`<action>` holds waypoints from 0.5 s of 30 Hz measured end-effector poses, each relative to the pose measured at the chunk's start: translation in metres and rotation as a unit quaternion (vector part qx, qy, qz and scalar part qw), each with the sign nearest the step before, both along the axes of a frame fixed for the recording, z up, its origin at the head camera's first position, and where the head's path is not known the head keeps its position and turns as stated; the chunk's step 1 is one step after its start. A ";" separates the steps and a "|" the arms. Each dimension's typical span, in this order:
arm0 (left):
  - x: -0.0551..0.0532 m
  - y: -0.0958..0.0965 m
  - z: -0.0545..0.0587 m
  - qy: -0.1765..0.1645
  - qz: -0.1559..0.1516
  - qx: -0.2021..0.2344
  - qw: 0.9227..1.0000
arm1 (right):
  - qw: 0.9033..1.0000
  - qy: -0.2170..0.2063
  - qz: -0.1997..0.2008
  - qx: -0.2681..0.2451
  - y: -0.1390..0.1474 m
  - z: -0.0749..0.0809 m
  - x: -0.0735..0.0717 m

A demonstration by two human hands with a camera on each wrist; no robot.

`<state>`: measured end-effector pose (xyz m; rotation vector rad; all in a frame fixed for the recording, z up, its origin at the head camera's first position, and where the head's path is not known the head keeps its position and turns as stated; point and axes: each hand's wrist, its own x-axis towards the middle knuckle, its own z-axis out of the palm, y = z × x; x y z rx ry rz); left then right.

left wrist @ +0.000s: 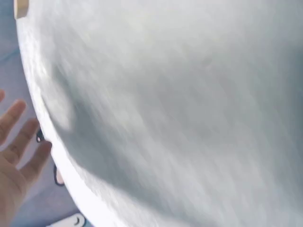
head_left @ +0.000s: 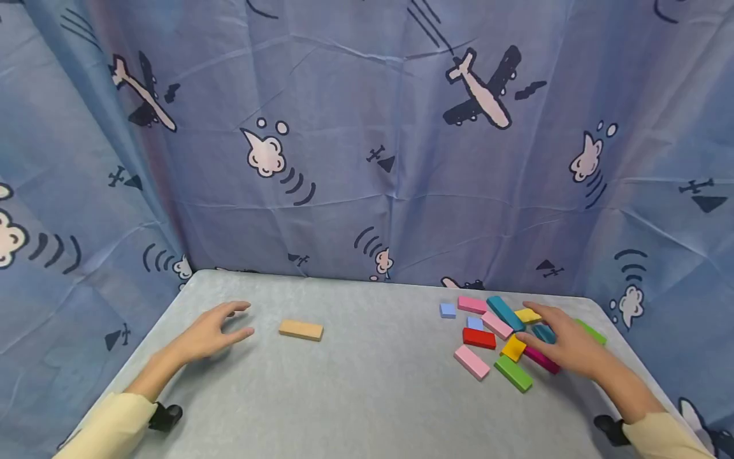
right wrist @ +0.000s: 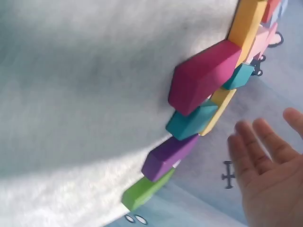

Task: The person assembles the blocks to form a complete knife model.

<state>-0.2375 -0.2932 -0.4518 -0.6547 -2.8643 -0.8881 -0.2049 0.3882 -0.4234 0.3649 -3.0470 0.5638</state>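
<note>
My left hand hovers over the left side of the table, fingers loosely extended and holding nothing. A light wooden block lies flat just right of it, apart from the fingers. Over the pile of coloured blocks at the right, my right hand hangs with nothing in its grasp. Near its fingers are a magenta block, a teal block and a yellow-orange block. In the right wrist view a purple block also shows, which the hand hides in the head view.
Left of the right hand lie a red block, a pink block, a green block and a small blue block. A patterned blue curtain hangs behind the grey-white table and along its sides.
</note>
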 end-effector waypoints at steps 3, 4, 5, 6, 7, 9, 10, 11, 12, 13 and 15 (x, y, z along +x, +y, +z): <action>-0.006 0.009 -0.001 -0.005 -0.015 0.036 0.999 | 0.999 -0.004 -0.016 -0.046 0.002 -0.003 -0.005; -0.007 0.011 -0.001 -0.009 -0.022 0.047 0.999 | 0.998 -0.004 -0.022 -0.056 0.003 -0.004 -0.007; -0.009 0.014 -0.001 -0.013 -0.027 0.058 0.998 | 0.998 -0.004 -0.028 -0.064 0.004 -0.005 -0.009; -0.010 0.017 -0.001 -0.018 -0.033 0.066 0.997 | 0.997 -0.004 -0.033 -0.070 0.004 -0.005 -0.010; -0.011 0.020 -0.001 -0.023 -0.038 0.075 0.996 | 0.996 -0.006 -0.038 -0.077 0.004 -0.006 -0.012; -0.013 0.026 -0.002 -0.034 -0.045 0.087 0.995 | 0.995 -0.006 -0.045 -0.094 0.004 -0.006 -0.015; -0.014 0.029 -0.003 -0.040 -0.051 0.092 0.994 | 0.994 -0.004 -0.048 -0.101 0.003 -0.007 -0.016; -0.015 0.032 -0.003 -0.044 -0.056 0.094 0.993 | 0.993 -0.004 -0.049 -0.108 0.002 -0.007 -0.018; -0.016 0.035 -0.004 -0.047 -0.061 0.095 0.992 | 0.992 -0.002 -0.048 -0.117 0.001 -0.007 -0.020; -0.017 0.039 -0.004 -0.049 -0.066 0.096 0.992 | 0.991 -0.002 -0.049 -0.124 0.000 -0.008 -0.022; -0.019 0.046 -0.006 -0.050 -0.084 0.092 0.991 | 0.990 0.001 -0.051 -0.135 -0.001 -0.010 -0.027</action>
